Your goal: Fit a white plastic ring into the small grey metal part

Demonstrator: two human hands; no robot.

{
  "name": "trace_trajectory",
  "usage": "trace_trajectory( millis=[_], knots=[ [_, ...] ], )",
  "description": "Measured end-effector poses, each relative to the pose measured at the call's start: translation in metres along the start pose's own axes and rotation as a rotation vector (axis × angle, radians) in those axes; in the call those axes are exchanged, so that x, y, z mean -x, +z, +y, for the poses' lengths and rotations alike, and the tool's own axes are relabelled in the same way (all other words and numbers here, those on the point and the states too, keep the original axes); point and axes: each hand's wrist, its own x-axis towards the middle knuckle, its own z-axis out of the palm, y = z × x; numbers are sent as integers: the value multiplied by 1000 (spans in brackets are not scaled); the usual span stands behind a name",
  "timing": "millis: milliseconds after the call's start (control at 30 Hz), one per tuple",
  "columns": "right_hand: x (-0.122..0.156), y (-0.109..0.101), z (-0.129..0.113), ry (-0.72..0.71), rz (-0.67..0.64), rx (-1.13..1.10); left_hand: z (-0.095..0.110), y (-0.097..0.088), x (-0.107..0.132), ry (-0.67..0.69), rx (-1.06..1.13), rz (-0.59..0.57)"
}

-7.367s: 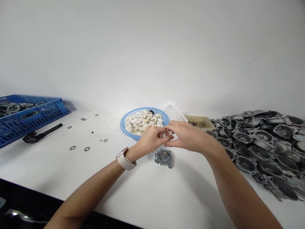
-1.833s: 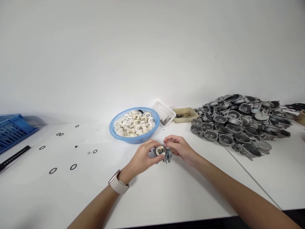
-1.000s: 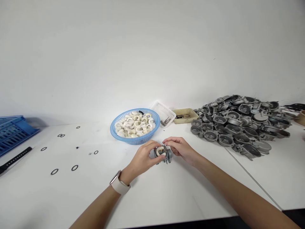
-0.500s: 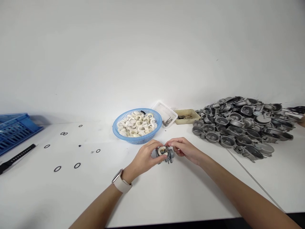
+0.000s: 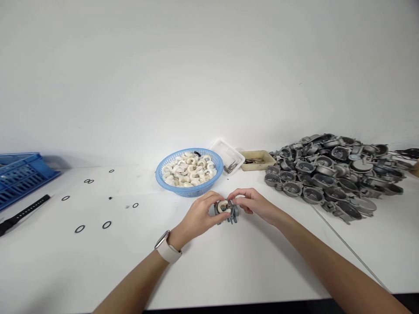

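Note:
On the white table in front of me sits a small grey metal carburetor (image 5: 235, 213) with a white, C-shaped float (image 5: 221, 206) in its upturned opening. My left hand (image 5: 201, 214) grips the carburetor from the left, thumb on the near side and fingers on the far side. At the far right edge of the body, my right hand (image 5: 250, 201) has thumb and index finger pinched together, its other fingers curled. Whatever is between those fingertips is too small or hidden to make out.
Beyond my hands stands a blue basket (image 5: 160, 182) of white floats. Beside it are a white tray (image 5: 225, 150) with small metal pins and a beige tray (image 5: 258, 166). Grey carburetor parts (image 5: 334, 174) are heaped right. Left lie black rings (image 5: 106, 224), a black strap (image 5: 28, 210) and a blue crate (image 5: 29, 174).
My right thumb and fingertips have shifted slightly at the carburetor's far right edge. My left hand keeps its hold; the whole view has moved very little.

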Motion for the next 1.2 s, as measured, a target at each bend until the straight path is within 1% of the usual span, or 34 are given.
trace_trajectory(
  millis=[133, 233, 333, 700, 1200],
  knots=[
    [2, -4, 1, -145, -87, 154, 0, -1, 0, 1, 2, 0],
    [2, -5, 2, -194, -70, 243, -1, -1, 0, 10, -8, 3],
    [1, -5, 3, -234, -51, 286, -2, 0, 0, 18, -12, 6],
    [1, -7, 6, -269, -50, 326, -1, 1, 1, 16, -12, 17],
    [1, -6, 7, -275, -37, 355, 1, 0, 1, 8, 1, 8]
  ],
)
